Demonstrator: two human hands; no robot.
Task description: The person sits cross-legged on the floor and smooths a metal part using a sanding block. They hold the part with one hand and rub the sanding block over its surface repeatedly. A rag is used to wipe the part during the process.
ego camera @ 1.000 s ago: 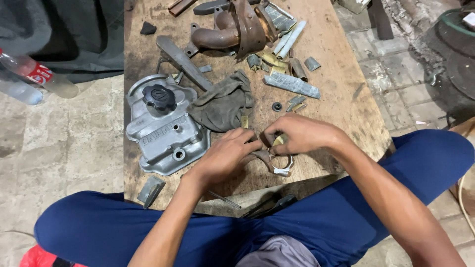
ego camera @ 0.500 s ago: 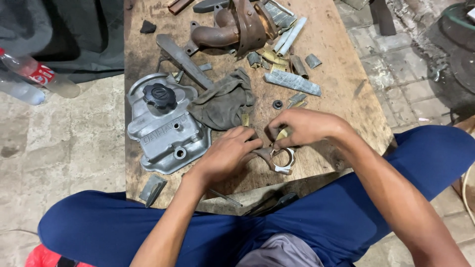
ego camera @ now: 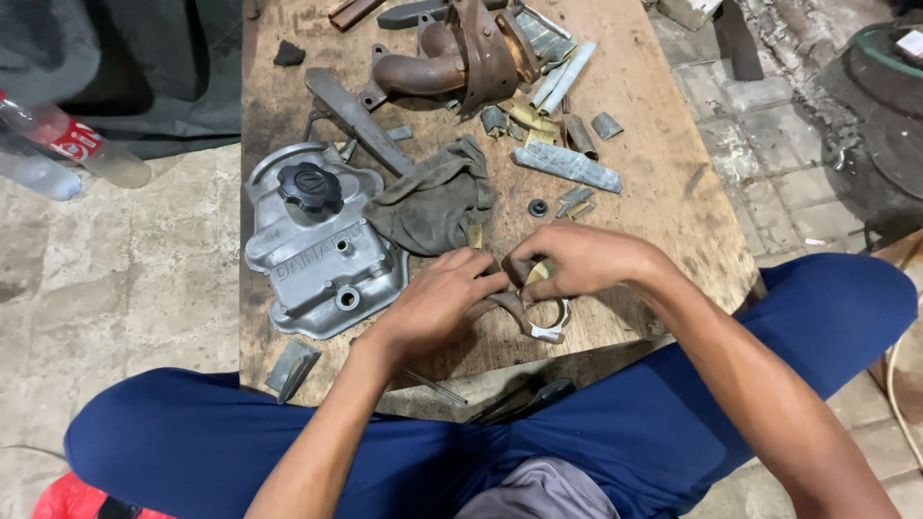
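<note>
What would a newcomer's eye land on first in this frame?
Probably both hands, left hand and right hand, meeting over a small curved metal clamp at the near edge of the worn wooden board. Left of them lies a grey cast engine cover with a black cap, a dirty rag beside it.

The person wears deep blue trousers [ego camera: 769, 317] covering both legs, and a grey shirt whose hem [ego camera: 538, 490] shows between them. Both forearms are bare, without sleeves, and the left hand [ego camera: 433, 303] and right hand [ego camera: 577, 264] carry no gloves.
</note>
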